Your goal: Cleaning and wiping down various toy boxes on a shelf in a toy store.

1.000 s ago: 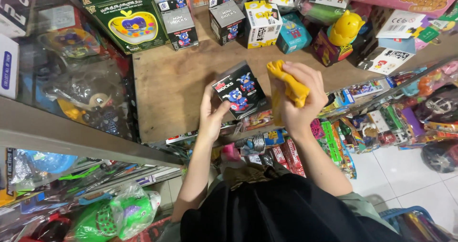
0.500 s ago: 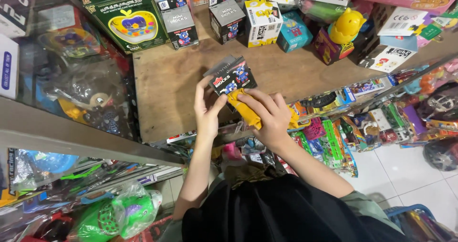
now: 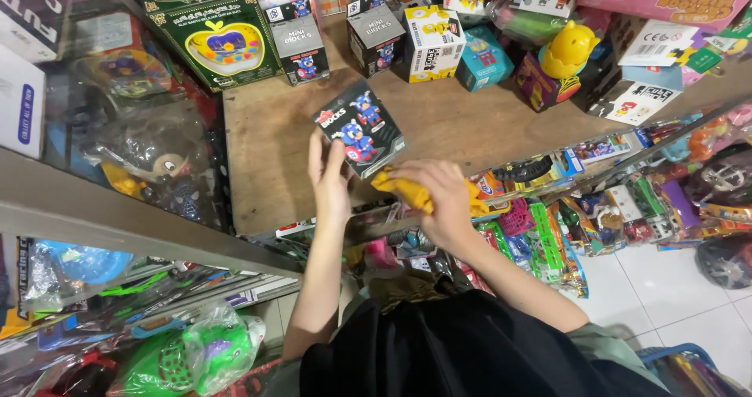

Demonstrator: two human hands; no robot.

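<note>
Wooden shelf [image 3: 274, 138] is running across the view, crowded at the back with boxed toys: a large green box [image 3: 215, 25], a white-and-yellow box [image 3: 431, 41], a yellow figure [image 3: 568, 48]. Near the front edge the person is holding a small dark toy box [image 3: 360, 127], tilted, resting on the shelf or just above it; cannot tell which. Left hand [image 3: 329, 182] is propping the box from below, fingers extended and nearly straight, pressing rather than gripping. Right hand [image 3: 439, 197] is curled tight around a yellow cloth [image 3: 403, 192] and touching the box's lower corner. Risks, as judged: the flat left-hand support is looking loose, so a firm push from the cloth could be tipping the box off the front edge; a wide sweep could be nudging the neighbouring boxes.
</note>
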